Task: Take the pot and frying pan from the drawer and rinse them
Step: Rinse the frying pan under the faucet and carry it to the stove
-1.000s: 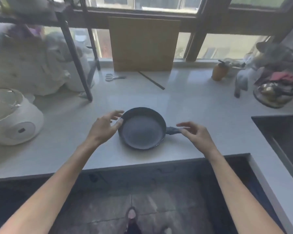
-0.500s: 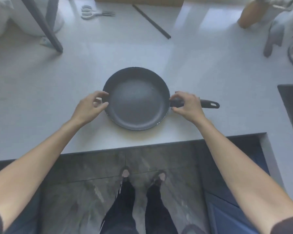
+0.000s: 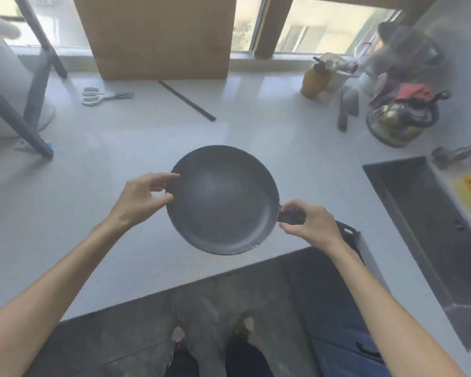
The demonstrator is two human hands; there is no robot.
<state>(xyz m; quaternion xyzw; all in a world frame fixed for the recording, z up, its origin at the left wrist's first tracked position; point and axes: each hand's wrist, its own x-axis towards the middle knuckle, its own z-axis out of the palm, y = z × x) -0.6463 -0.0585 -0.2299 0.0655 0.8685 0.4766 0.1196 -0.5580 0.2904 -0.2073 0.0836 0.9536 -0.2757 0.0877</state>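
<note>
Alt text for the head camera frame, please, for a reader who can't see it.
A person holds a dark frying pan over a pale countertop, the right hand gripping its handle and the left hand pinching the opposite rim. A dark sink lies to the right; scissors and a cardboard box sit behind.

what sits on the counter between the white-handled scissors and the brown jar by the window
In the head view, a thin dark stick lies slantwise between the white-handled scissors and the brown jar.

Bare counter (image 3: 136, 148) past left hand (image 3: 142, 198) fingers. Chopstick (image 3: 186, 100), scissors (image 3: 104, 96) farther out. Sink (image 3: 430, 219) open beyond right hand (image 3: 310, 223) knuckles; knife (image 3: 343, 112), kettle (image 3: 403, 118) behind.
</note>
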